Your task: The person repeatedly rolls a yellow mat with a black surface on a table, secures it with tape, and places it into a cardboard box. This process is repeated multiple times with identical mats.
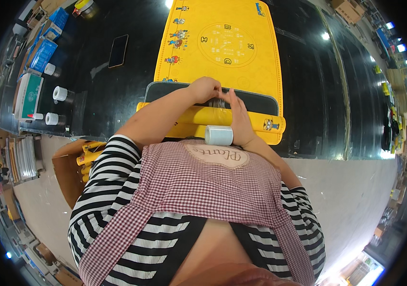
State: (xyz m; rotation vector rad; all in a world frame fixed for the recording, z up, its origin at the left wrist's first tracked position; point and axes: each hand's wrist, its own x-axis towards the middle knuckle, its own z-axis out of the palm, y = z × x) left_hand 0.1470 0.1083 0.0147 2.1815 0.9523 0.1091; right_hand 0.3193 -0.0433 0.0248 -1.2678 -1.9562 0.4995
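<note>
A yellow printed mat (267,62) lies flat in front of me. Near me, across its lower end, is a rolled yellow mat (189,116) with a dark grey underside (165,89) showing. My left hand (206,89) is bent over the grey part, fingers closed at a clear strip of tape (220,114) that runs down over the roll. Beside it, my right hand (240,117) has its fingers stretched upward, its thumb reaching toward the left fingertips. Against the right wrist sits a roll of clear tape (219,135); whether it is round the wrist I cannot tell.
On the black table (308,71) a phone (118,51) lies at the left. Several white tape rolls (60,93) stand by a green and white box (30,96). At the lower left a cardboard box (67,164) holds yellow rolls (91,157).
</note>
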